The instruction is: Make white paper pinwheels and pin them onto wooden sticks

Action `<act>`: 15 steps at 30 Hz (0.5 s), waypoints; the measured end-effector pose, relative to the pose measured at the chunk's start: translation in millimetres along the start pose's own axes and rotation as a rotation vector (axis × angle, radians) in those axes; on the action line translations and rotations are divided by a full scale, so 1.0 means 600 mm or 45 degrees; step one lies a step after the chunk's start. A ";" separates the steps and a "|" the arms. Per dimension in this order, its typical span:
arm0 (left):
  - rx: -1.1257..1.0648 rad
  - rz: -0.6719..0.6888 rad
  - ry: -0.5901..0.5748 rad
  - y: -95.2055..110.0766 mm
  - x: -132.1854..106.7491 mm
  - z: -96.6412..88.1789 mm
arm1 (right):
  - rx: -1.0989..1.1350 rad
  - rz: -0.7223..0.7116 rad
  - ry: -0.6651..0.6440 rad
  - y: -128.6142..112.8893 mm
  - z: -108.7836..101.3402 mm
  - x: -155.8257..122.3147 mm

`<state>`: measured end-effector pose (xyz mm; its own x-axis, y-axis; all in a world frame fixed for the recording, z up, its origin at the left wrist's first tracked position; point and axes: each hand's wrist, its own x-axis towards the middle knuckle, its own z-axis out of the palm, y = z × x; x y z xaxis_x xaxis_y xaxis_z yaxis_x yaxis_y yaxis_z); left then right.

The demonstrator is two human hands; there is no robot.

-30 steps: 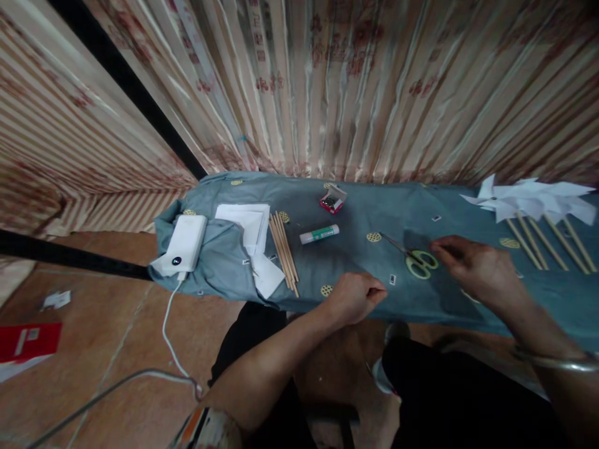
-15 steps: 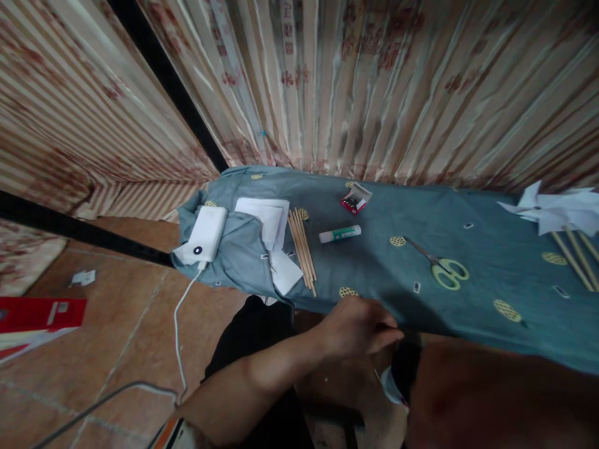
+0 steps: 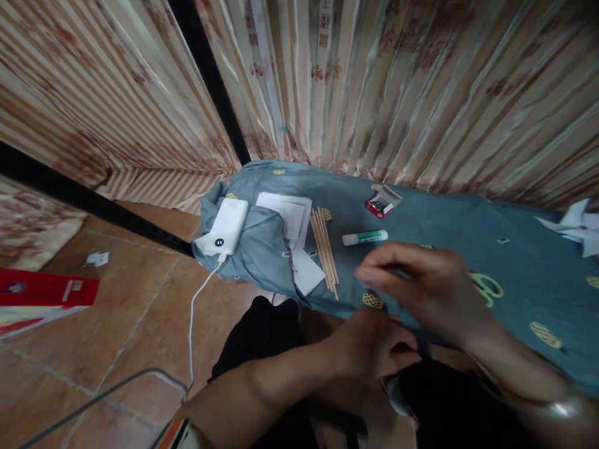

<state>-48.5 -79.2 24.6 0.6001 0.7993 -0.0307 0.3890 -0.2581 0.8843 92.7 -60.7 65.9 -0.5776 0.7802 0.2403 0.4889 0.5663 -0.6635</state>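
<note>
My left hand is low at the table's front edge, its fingers curled together; whatever they hold is hidden. Above it and to the right, my right hand reaches over the cloth with thumb and forefinger tips meeting. I cannot make out anything between them. Just beyond those fingertips lies a glue stick, untouched. Several wooden sticks rest left of it. Farther back, a small open red box holds dark little pieces. Green-handled scissors are partly covered by my right hand.
On the blue-green cloth are white paper sheets and a white power bank with a cable running down. White paper pinwheels are at the right edge. Black poles and a curtain bound the back.
My right hand has come up from the blurred lower right to over the cloth. My left hand stays low with its fingers curled. The camera view has shifted, moving the table items right.
</note>
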 end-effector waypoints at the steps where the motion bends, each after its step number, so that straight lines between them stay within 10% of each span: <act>1: 0.024 0.068 -0.064 -0.003 -0.001 0.004 | -0.053 0.119 0.040 0.001 -0.003 0.059; 6: 0.195 0.178 -0.296 -0.018 0.004 0.028 | -0.668 -0.176 -0.193 0.024 0.076 0.216; 15: 0.302 0.129 -0.395 -0.015 0.011 0.022 | -1.038 -0.589 -0.335 0.052 0.168 0.271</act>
<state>-38.5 -78.7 10.1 0.8123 0.5707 -0.1202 0.4456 -0.4743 0.7593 -51.8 56.9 13.2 -0.9057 0.4058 0.1223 0.4222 0.8895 0.1750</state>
